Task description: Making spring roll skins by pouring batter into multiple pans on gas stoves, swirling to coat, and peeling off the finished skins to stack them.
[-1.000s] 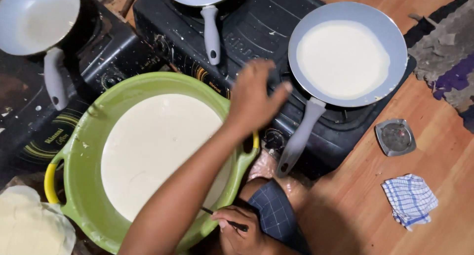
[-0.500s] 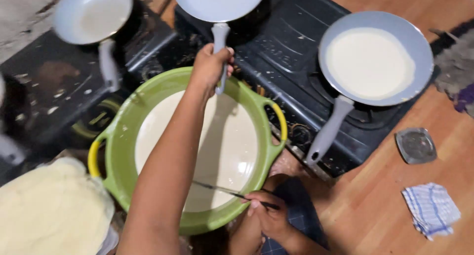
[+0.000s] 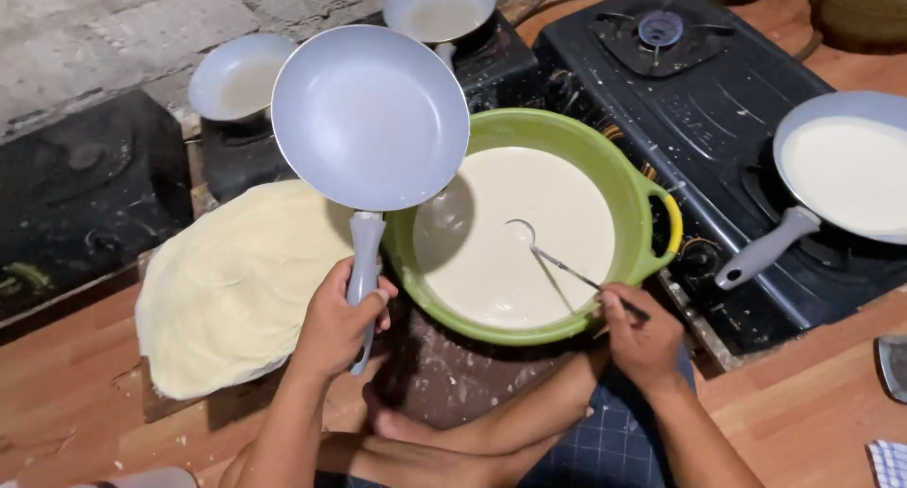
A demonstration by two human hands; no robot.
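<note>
Left hand [image 3: 338, 325] wrapped round the grey handle of an empty pale pan [image 3: 370, 118], held level above the stack of thin crepes [image 3: 241, 285] and the near rim of the green basin [image 3: 652, 200]. Right hand [image 3: 645, 335] pinching a ladle [image 3: 553, 254], bowl dipped in batter [image 3: 520, 233]. Likely risks: batter dripping past the pan onto the stack; the long-levered pan tipping. Both forearms reaching forward, wrists bent slightly down.

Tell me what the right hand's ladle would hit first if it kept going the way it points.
Probably the batter: the right hand aims the ladle up-left into the green bowl, its cup already at the batter surface. Depth is hard to judge.
</note>
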